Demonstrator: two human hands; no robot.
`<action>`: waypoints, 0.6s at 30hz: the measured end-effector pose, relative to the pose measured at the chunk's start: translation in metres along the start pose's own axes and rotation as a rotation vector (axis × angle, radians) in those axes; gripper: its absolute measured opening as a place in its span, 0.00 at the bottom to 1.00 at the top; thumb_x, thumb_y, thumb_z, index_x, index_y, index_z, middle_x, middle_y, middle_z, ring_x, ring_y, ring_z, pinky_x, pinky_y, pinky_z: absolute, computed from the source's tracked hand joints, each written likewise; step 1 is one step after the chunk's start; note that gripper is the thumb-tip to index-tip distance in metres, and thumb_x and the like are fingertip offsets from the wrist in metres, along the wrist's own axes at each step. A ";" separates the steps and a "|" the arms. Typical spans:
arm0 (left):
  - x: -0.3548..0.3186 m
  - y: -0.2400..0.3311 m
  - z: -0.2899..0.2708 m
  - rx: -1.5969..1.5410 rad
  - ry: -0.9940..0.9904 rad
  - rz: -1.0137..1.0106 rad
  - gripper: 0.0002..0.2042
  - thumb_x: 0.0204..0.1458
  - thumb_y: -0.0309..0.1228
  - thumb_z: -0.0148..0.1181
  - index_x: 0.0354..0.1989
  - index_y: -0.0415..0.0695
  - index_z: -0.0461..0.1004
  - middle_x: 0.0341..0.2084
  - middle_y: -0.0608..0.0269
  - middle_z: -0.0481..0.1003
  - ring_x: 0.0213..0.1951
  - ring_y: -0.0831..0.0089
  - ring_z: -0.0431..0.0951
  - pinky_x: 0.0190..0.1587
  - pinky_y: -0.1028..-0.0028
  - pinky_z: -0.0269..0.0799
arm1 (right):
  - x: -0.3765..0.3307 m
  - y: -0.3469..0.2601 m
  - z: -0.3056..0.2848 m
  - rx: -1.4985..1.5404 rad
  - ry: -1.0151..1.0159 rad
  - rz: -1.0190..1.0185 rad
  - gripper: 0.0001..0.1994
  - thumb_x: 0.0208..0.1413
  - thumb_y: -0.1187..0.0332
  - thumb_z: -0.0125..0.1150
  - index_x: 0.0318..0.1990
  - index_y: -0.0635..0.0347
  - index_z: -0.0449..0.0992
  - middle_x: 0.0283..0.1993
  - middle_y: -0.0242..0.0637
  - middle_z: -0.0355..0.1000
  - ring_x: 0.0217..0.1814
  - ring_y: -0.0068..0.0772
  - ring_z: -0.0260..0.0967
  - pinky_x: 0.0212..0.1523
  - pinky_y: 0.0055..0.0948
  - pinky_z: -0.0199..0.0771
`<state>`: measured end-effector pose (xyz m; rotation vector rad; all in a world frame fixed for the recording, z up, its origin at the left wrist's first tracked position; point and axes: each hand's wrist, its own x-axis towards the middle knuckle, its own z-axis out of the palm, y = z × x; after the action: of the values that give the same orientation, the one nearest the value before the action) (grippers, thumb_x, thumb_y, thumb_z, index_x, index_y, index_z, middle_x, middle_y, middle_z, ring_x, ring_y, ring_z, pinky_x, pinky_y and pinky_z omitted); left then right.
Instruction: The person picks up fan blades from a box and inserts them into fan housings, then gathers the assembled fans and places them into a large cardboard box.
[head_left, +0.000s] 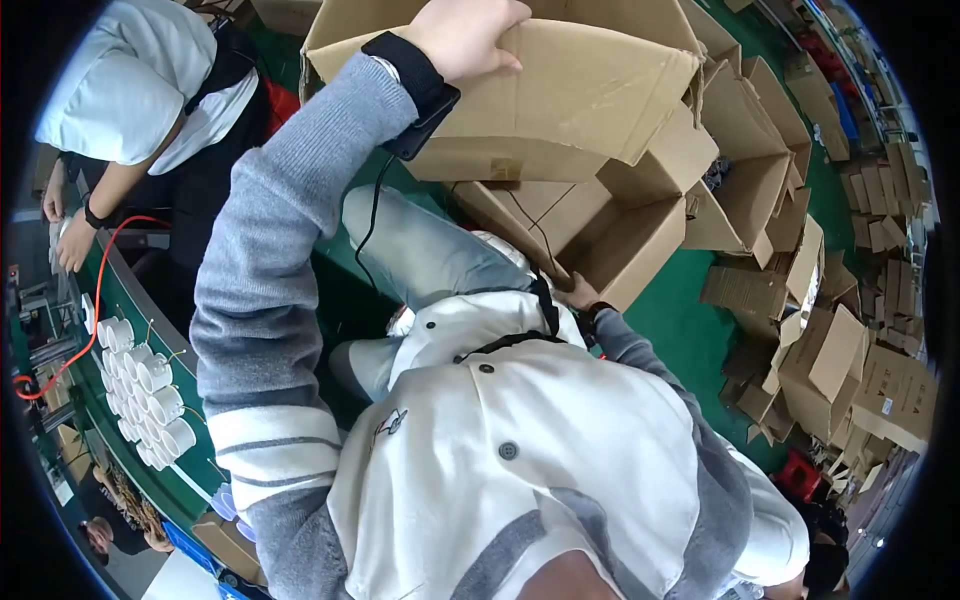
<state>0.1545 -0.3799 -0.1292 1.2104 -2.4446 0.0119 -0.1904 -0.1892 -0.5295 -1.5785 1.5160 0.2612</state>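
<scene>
The left hand (465,35) grips the top edge of a big cardboard box (560,95), tipping it up off the lap; the right hand (578,293) steadies it from beneath, its grasp hidden.

A green floor (690,310) carries open cardboard boxes (745,170) far right and flattened cardboard (870,380) to the right. At left, a green bench (120,300) holds clustered white cups (140,385).
</scene>
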 end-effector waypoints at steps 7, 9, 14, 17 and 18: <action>-0.014 -0.012 0.006 0.070 -0.043 0.010 0.13 0.34 0.34 0.60 0.27 0.39 0.70 0.22 0.50 0.70 0.29 0.54 0.71 0.32 0.63 0.66 | -0.080 -0.061 -0.083 0.113 -0.410 0.312 0.26 0.46 0.57 0.53 0.51 0.62 0.61 0.42 0.48 0.68 0.42 0.45 0.67 0.44 0.33 0.67; -0.008 -0.015 0.017 0.126 0.017 0.042 0.23 0.33 0.39 0.63 0.40 0.41 0.69 0.29 0.51 0.72 0.34 0.55 0.71 0.36 0.64 0.67 | -0.102 -0.064 -0.075 0.441 -0.444 0.539 0.26 0.46 0.57 0.53 0.50 0.63 0.61 0.44 0.48 0.67 0.44 0.42 0.66 0.44 0.31 0.66; -0.010 -0.001 0.012 0.108 -0.073 -0.019 0.22 0.34 0.39 0.62 0.38 0.40 0.68 0.29 0.50 0.71 0.34 0.54 0.71 0.36 0.65 0.67 | -0.146 0.070 -0.034 -0.267 -0.296 0.159 0.24 0.45 0.58 0.53 0.49 0.60 0.63 0.43 0.49 0.67 0.47 0.39 0.64 0.45 0.28 0.65; -0.010 0.014 0.015 0.059 -0.077 0.049 0.17 0.35 0.38 0.62 0.29 0.39 0.67 0.24 0.52 0.72 0.32 0.57 0.72 0.35 0.64 0.68 | -0.167 0.092 -0.024 -0.035 -0.351 0.401 0.22 0.43 0.61 0.55 0.47 0.60 0.65 0.42 0.49 0.68 0.44 0.39 0.65 0.42 0.30 0.67; -0.009 0.019 0.016 0.066 -0.079 0.060 0.17 0.35 0.38 0.62 0.29 0.39 0.67 0.24 0.52 0.72 0.32 0.57 0.72 0.35 0.64 0.68 | -0.170 0.098 -0.018 0.051 -0.371 0.484 0.22 0.43 0.61 0.56 0.47 0.59 0.66 0.42 0.48 0.68 0.43 0.40 0.66 0.41 0.30 0.67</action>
<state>0.1389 -0.3642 -0.1442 1.1860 -2.5671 0.0637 -0.3219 -0.0695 -0.4461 -1.0305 1.5673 0.7384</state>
